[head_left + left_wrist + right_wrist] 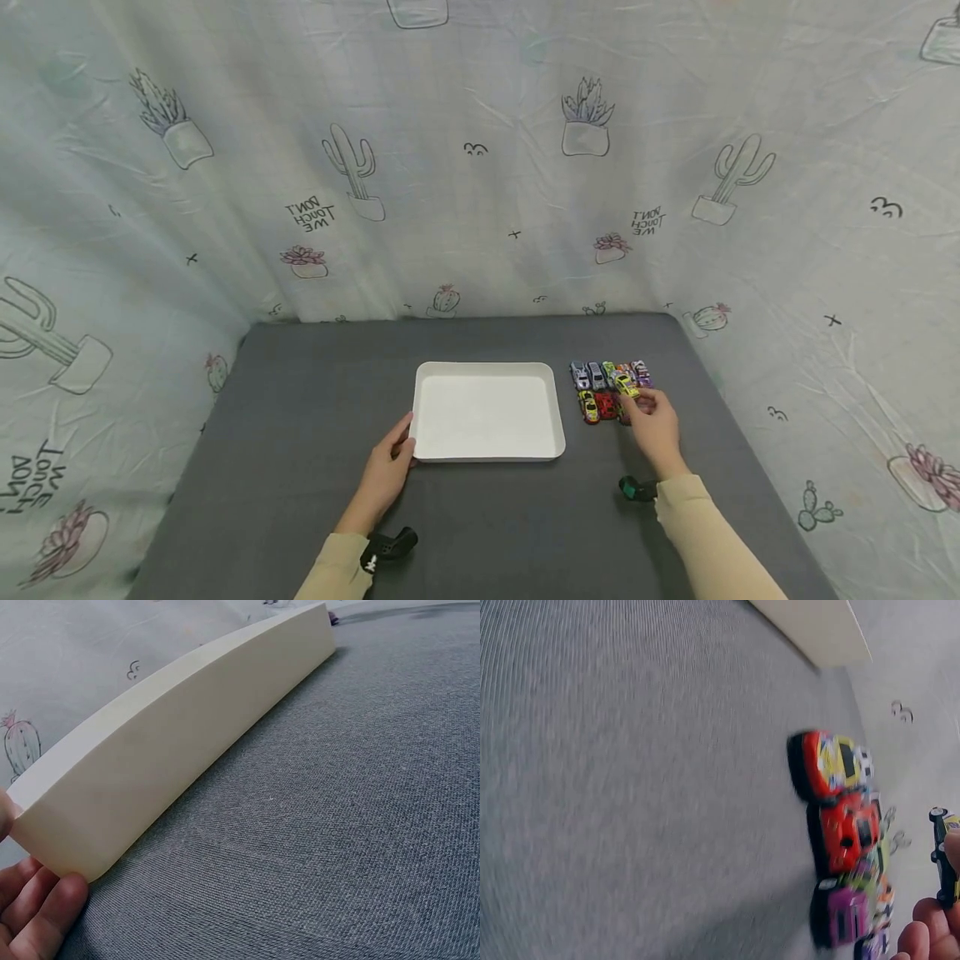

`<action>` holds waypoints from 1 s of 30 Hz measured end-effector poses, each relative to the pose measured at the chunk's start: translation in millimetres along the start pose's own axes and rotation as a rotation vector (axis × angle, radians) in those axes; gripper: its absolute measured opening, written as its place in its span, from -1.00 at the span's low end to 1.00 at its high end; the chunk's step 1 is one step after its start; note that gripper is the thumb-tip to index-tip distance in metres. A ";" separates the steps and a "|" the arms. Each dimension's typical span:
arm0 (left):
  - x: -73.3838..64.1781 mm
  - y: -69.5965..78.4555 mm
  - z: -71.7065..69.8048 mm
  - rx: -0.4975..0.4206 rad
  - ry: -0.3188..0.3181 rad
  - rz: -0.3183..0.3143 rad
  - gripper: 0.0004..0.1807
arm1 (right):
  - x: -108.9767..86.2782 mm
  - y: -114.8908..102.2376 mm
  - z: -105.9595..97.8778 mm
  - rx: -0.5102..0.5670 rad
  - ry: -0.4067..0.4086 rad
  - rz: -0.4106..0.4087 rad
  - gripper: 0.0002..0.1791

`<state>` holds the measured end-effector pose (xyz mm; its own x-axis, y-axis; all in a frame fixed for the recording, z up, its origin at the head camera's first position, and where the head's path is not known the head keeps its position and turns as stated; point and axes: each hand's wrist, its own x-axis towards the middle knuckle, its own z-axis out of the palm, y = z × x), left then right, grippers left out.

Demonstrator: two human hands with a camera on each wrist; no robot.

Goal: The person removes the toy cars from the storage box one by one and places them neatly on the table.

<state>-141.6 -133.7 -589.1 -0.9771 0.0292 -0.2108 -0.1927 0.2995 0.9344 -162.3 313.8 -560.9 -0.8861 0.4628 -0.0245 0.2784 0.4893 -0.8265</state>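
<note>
A shallow white tray (487,412) lies on the grey table. My left hand (386,475) holds its near left corner; in the left wrist view, the thumb is at the rim and the fingertips (66,896) touch the lower edge. My right hand (656,429) pinches a yellow toy car (626,384) between thumb and fingers, raised over two rows of small toy cars. Among those are a yellow-and-red car (588,407), a red car (606,406) and a purple car (849,915). The raised car hides part of the rows.
The cars stand to the right of the tray, a short gap away. Grey cloth covers the table (330,383). A pale curtain (465,192) printed with cacti hangs behind it and along both sides. Each wrist wears a dark band, such as the left wristband (388,547).
</note>
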 end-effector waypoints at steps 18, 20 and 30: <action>-2.0 1.7 0.2 0.010 -0.004 0.004 -0.44 | -1.6 29.8 -14.2 -0.007 0.070 0.131 -0.44; -2.2 1.8 0.2 0.010 -0.004 0.003 -0.44 | -1.8 31.0 -13.7 -0.008 0.075 0.129 -0.45; -1.9 0.9 0.0 0.021 0.003 -0.001 -0.44 | -3.8 35.2 -8.2 -0.053 0.058 0.118 -0.45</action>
<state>-139.9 -133.5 -587.9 -0.9772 0.0260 -0.2107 -0.1915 0.3200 0.9279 -146.1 335.3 -585.3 -0.8236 0.5606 -0.0860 0.3997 0.4663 -0.7892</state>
